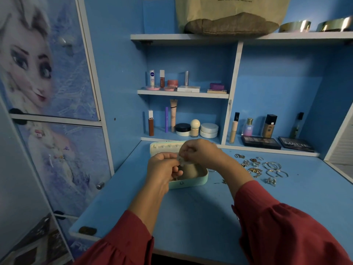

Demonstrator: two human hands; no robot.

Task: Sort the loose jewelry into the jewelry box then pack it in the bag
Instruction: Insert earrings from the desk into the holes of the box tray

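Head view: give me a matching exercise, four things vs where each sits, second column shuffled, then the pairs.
Things:
1. jewelry box
2. loose jewelry
3. tote bag
4. eyeshadow palettes

Places:
A. top shelf
B. desk, to the right of the hands
C. lowest shelf, right bay
D. desk, under the left hand and right hand

Pairs: 1-D, 2-B, 3-A, 4-C

A mint-green jewelry box [193,181] is sitting on the blue counter [191,211]; silver and gold jewelry [257,167] is glinting nearby, dark red sleeves [286,232] are reaching in, and a beige bag [229,10] is showing above.
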